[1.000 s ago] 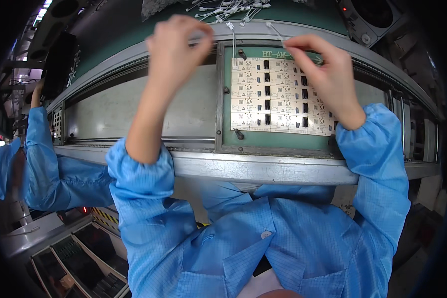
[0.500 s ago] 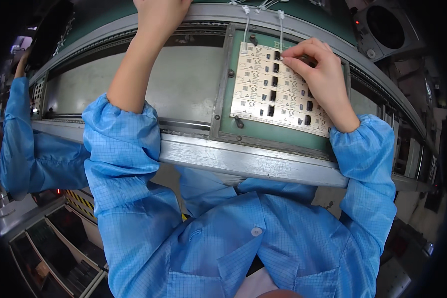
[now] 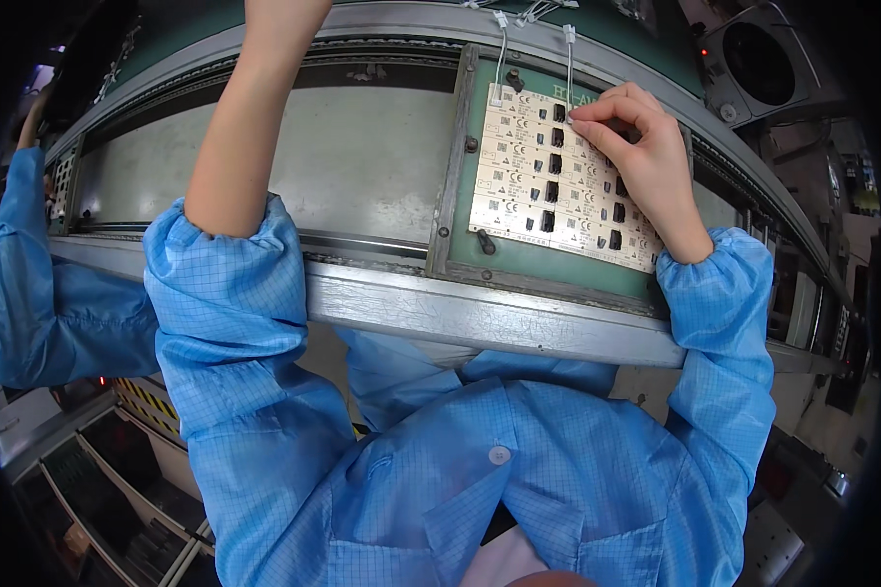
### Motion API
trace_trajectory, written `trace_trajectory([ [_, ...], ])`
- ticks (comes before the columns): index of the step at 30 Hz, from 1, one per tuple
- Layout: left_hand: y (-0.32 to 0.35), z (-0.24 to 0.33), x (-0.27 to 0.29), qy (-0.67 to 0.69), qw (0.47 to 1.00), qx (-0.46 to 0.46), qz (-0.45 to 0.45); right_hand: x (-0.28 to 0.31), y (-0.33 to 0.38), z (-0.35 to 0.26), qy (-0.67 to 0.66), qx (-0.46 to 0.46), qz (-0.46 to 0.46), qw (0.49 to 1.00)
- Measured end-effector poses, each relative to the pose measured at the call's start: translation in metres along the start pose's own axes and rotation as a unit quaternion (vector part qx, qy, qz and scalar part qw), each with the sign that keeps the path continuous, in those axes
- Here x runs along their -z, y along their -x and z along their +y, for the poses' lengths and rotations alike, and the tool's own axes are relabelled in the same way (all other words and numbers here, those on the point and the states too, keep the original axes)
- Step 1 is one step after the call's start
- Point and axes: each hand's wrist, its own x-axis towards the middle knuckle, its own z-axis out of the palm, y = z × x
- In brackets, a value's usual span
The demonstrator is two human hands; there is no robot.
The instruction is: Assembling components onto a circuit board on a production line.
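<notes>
My right hand [image 3: 636,132] reaches over a cream circuit board panel [image 3: 507,183], its thumb and index finger pinched on the lower end of a thin white cable [image 3: 570,73]. That end meets the panel's top row, but my fingertips hide whether it is seated. Several black components stand in columns on the panel, which lies in a green fixture [image 3: 533,258]. To the left, a second white cable [image 3: 502,67] has its lower connector at the panel's upper left corner. My left hand [image 3: 286,12] is at the top edge of view, fingers cut off.
A metal conveyor rail [image 3: 440,298] runs along the near side. More white cables [image 3: 543,10] lie beyond the far rail. Another person's blue sleeve [image 3: 73,318] is at the left. Divided bins [image 3: 117,479] sit at lower left, and a round dark device [image 3: 759,61] at upper right.
My left hand has gone farther up, partly out of view. The fixture appears slightly farther right. My right hand stays pinched at the cable's end by the top row.
</notes>
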Motion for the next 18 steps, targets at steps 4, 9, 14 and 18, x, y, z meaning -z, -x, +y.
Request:
trace_trajectory([
  [4, 0.014, 0.024, -0.008, -0.172, 0.98, -0.096, -0.028, 0.003, 0.004, -0.019, 0.176, 0.106, 0.034, 0.978],
  [9, 0.031, 0.034, -0.023, -0.328, 0.89, -0.277, -0.15, 0.007, 0.009, -0.031, 0.183, 0.105, 0.009, 0.977],
  [14, 0.065, 0.057, -0.04, -0.399, 0.834, -0.327, -0.197, 0.023, 0.016, -0.041, 0.167, 0.052, -0.085, 0.981],
  [18, 0.097, 0.074, -0.057, -0.42, 0.815, -0.314, -0.245, 0.034, 0.004, -0.034, 0.163, 0.031, -0.148, 0.975],
])
